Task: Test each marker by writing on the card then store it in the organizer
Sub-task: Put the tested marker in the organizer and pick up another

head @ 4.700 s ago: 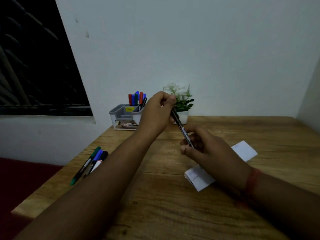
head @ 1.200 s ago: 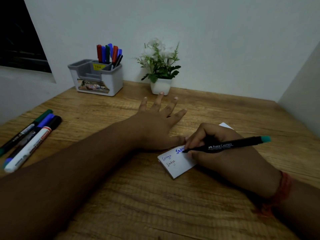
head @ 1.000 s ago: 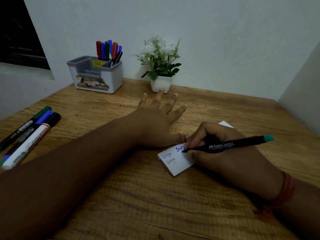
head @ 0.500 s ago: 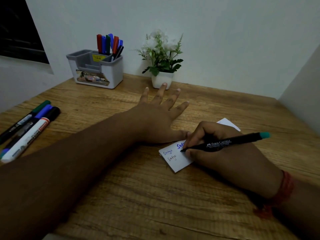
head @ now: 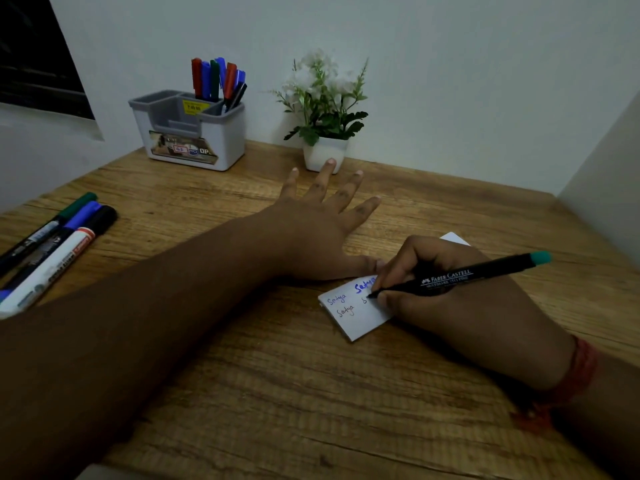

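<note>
My right hand (head: 450, 299) pinches a black marker with a teal end (head: 464, 275), its tip touching the white card (head: 356, 317) on the wooden table. The card bears several handwritten words, and my right hand covers much of it. My left hand (head: 318, 230) lies flat with fingers spread, its thumb pressing the card's upper edge. A grey and white organizer (head: 194, 136) stands at the back left with several markers (head: 218, 81) upright in its rear compartment. Three loose markers (head: 59, 244) lie at the table's left edge.
A small white pot with a green plant (head: 325, 116) stands against the wall just beyond my left fingertips. A dark window (head: 34, 57) is at the upper left. A side wall (head: 609, 188) borders the table at the right.
The marker tip has moved down the card and begun a new word below the blue one. My left hand stays flat in the same place. Earlier both hands held the marker in the air.
</note>
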Demonstrator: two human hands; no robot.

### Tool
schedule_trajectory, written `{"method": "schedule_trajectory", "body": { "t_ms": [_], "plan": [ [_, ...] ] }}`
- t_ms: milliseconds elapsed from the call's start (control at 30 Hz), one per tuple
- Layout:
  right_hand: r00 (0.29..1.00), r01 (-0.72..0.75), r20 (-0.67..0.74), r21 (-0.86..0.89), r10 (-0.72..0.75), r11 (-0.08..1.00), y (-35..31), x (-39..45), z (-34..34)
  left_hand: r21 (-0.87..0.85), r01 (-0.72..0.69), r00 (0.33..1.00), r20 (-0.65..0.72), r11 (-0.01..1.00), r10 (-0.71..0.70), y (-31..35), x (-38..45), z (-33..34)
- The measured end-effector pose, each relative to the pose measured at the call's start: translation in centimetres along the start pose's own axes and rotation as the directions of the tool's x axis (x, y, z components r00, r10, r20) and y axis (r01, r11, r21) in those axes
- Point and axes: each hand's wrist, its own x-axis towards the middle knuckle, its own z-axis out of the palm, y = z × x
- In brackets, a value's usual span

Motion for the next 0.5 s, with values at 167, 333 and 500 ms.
{"method": "schedule_trajectory", "body": {
  "t_ms": [167, 333, 500],
  "plan": [
    [1.000, -0.012, 0.015, -0.002, 0.012, 1.000, -0.17, 0.03, -0.05, -0.022, -0.005, 1.000, 0.002, 1.000, 0.005, -0.03, 0.03, -0.06],
    [1.000, -0.022, 0.003, -0.007, 0.022, 1.000, -0.15, 0.10, -0.07, -0.020, -0.004, 1.000, 0.001, 1.000, 0.004, -0.02, 0.01, -0.16],
    [0.999, -0.029, -0.023, 0.004, 0.029, 1.000, -0.16, 0.05, 0.03, -0.031, -0.009, 1.000, -0.002, 0.999, 0.009, -0.08, 0.04, -0.06]
  ]
}}
